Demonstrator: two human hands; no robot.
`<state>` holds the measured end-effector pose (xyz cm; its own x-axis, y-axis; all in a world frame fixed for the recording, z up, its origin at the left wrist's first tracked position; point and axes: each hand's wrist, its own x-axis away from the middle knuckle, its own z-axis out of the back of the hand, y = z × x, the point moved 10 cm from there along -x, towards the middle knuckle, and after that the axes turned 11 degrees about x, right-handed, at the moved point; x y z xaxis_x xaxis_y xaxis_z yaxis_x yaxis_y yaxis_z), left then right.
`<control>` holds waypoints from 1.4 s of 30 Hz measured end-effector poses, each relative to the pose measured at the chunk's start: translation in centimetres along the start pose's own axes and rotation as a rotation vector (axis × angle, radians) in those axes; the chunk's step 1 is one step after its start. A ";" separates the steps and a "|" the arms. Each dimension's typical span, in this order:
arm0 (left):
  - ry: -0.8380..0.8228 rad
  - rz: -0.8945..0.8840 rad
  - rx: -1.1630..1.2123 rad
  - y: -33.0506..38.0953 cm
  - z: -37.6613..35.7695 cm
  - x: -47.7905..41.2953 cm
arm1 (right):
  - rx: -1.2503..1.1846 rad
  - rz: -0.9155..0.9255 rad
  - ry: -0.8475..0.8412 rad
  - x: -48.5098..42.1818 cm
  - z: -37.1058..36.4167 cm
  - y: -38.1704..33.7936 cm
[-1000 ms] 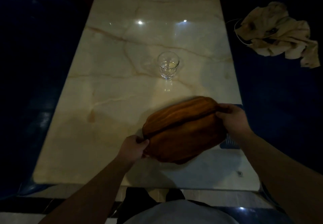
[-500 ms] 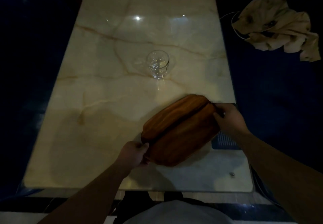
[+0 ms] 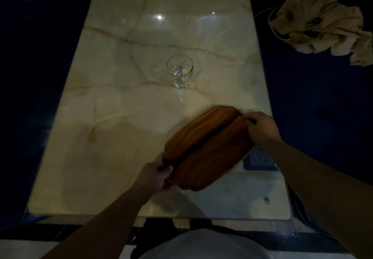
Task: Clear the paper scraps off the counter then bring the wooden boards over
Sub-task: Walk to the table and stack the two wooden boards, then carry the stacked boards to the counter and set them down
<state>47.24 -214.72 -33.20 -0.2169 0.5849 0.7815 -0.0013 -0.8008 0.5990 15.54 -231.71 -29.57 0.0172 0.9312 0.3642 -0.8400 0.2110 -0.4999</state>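
Observation:
Two dark wooden boards (image 3: 207, 147), oval and stacked slightly offset, are held over the near right part of the pale marble counter (image 3: 113, 129). My left hand (image 3: 155, 176) grips their near left end. My right hand (image 3: 260, 125) grips the far right end. The stack lies diagonally, low over the counter; whether it touches the surface I cannot tell. No paper scraps show on the counter.
A clear drinking glass (image 3: 180, 70) stands on the counter beyond the boards. A crumpled beige cloth (image 3: 323, 22) with a thin white cord lies to the far right on a dark surface. A dark vented panel (image 3: 260, 159) sits at the counter's right edge under my right forearm.
The boards and both hands have stayed together, shifting slightly toward the counter's right edge. The view has drifted, so the glass and cloth sit a little lower and left in frame.

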 end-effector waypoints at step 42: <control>0.593 -0.573 0.645 -1.3 26.9 29.1 | -0.542 0.507 -0.470 20.8 -5.7 -32.4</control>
<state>67.21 -193.12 -6.53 -0.7925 0.5585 0.2450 0.2284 -0.1007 0.9683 46.23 -217.51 -10.25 -0.6138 0.7572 0.2231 -0.3104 0.0283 -0.9502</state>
